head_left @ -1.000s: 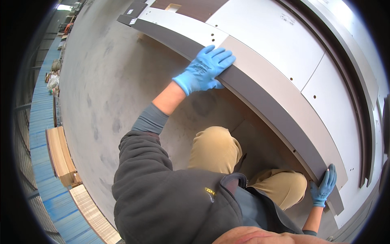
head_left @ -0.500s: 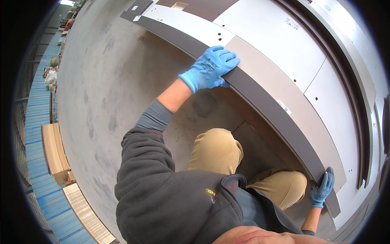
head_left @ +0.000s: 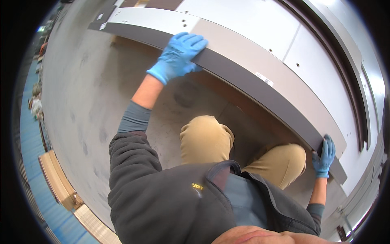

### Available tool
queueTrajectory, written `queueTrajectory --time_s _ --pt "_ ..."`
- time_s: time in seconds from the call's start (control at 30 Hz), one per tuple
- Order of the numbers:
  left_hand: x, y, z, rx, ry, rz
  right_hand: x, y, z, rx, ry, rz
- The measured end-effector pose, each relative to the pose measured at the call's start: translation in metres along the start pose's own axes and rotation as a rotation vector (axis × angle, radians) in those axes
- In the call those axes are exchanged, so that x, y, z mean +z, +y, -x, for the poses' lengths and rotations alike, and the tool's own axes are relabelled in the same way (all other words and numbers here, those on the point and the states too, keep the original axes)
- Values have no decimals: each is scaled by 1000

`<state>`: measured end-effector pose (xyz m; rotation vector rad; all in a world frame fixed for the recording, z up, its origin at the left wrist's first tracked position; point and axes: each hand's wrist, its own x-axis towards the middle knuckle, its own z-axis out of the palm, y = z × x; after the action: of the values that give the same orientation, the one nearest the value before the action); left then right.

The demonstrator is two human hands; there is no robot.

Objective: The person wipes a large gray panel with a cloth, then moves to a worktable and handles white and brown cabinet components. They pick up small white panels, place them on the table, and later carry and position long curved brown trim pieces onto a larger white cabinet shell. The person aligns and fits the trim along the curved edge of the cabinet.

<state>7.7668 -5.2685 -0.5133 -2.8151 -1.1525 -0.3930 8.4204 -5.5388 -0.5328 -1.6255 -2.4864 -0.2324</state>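
A long, narrow dark grey board (head_left: 248, 87) runs along the near edge of a stack of flat panels. My left hand (head_left: 176, 57), in a blue glove, grips its edge left of the middle, fingers over the top and thumb low at the side. Near the board's right end, my gloved right hand (head_left: 324, 156) is closed over the same edge. Beside the dark board lies a beige panel (head_left: 243, 53) bearing a white label (head_left: 264, 78). A white panel (head_left: 148, 18) with small holes continues it to the left. What my fingers touch underneath is hidden.
Larger white panels (head_left: 317, 85) and dark brown strips (head_left: 345, 73) lie farther across the stack. My bent knees (head_left: 206, 138) are close to its near side. On the left, wooden board stacks (head_left: 57, 179) stand by a blue-marked floor strip (head_left: 30, 134).
The whole view has shifted, with the panels and my left hand now farther left in the picture. Both hands keep about the same places on the dark grey board.
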Motion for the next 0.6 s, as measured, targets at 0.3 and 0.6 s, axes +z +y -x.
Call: queueTrajectory --time_s 0.3,0.6 --pt "-1 -5 2 68 -29 13 -11 -7 -10 45 32 -30" --pt "7 -10 11 41 -73 51 -13 -16 -10 82 40 -55"
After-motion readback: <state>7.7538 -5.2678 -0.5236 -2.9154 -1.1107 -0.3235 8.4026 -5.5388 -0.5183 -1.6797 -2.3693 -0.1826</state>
